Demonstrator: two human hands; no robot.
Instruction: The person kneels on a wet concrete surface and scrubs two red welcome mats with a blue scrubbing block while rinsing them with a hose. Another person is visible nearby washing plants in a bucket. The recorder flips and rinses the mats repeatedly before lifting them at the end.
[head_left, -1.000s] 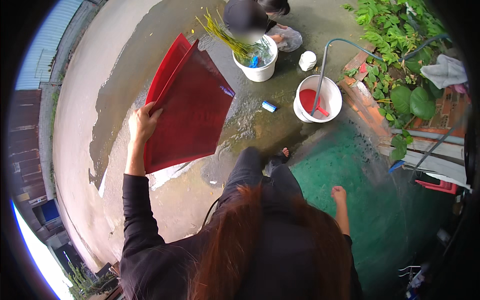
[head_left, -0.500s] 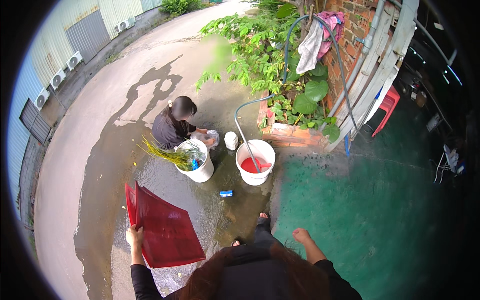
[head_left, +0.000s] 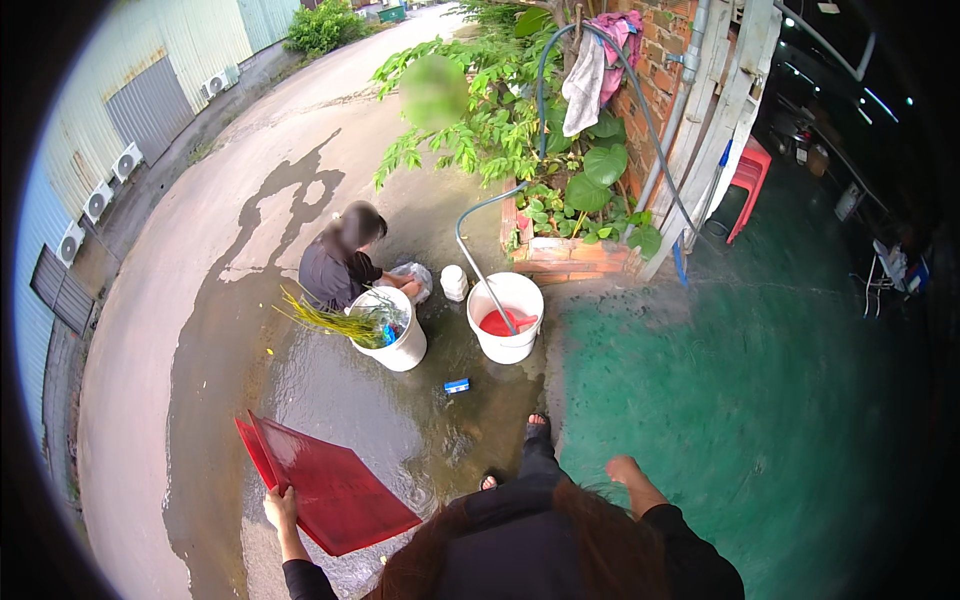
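A stiff red sheet (head_left: pixel 322 485), flat and shiny, with two layers folded or stacked together, hangs tilted at the lower left. My left hand (head_left: pixel 282 507) grips its near left edge, fingers on one side and thumb on the other. Out to the right, above the green floor, my right hand (head_left: pixel 624 470) is loosely curled with nothing visible in it. My feet in dark sandals (head_left: pixel 537 425) are on the wet ground, and a small blue-and-white box (head_left: pixel 456 386) lies ahead of them.
A crouching person (head_left: pixel 338 262) handles a clear plastic bag (head_left: pixel 417 276) beside a white bucket (head_left: pixel 405 350) of green stalks. Another white bucket (head_left: pixel 507 352) holds a hose (head_left: pixel 490 290) and red contents. Near them stand a white container (head_left: pixel 454 283) and a brick planter edge (head_left: pixel 565 265).
My left hand and the red sheet have moved lower and tilted differently. My right hand has shifted slightly right. The view has turned a little, and the crouching person's head and hands have moved.
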